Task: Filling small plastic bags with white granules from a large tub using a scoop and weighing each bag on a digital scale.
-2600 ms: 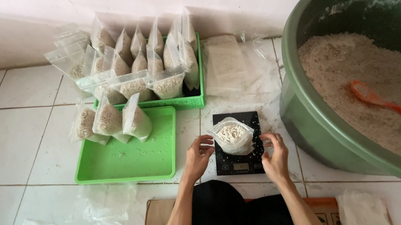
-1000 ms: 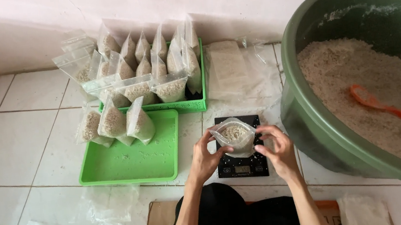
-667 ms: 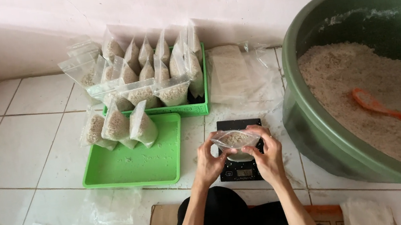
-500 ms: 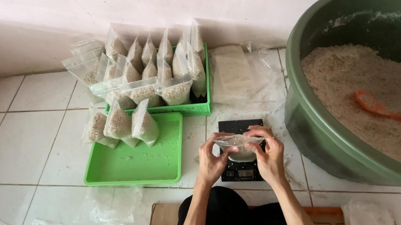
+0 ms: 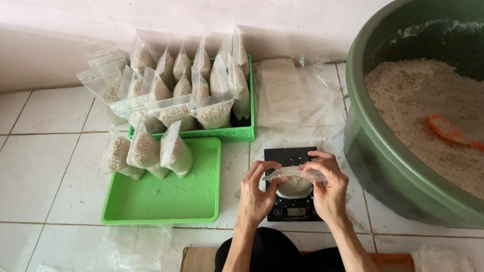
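Both hands hold a small clear plastic bag of whitish grain (image 5: 293, 182) by its top edge, just above a black kitchen scale (image 5: 291, 185) on the tiled floor. My left hand (image 5: 255, 190) pinches the left end of the bag's mouth. My right hand (image 5: 328, 185) pinches the right end. The bag's mouth is pressed flat between my fingers.
A flat green tray (image 5: 167, 196) with three filled bags lies left of the scale. Behind it a green basket (image 5: 241, 131) holds several filled bags. A big green tub (image 5: 402, 173) of grain with an orange scoop (image 5: 464, 139) stands at the right. Empty bags (image 5: 294, 91) lie behind the scale.
The bag stood open on the scale with my hands at its sides. Since then I have lifted it slightly and drawn its mouth flat between both hands.
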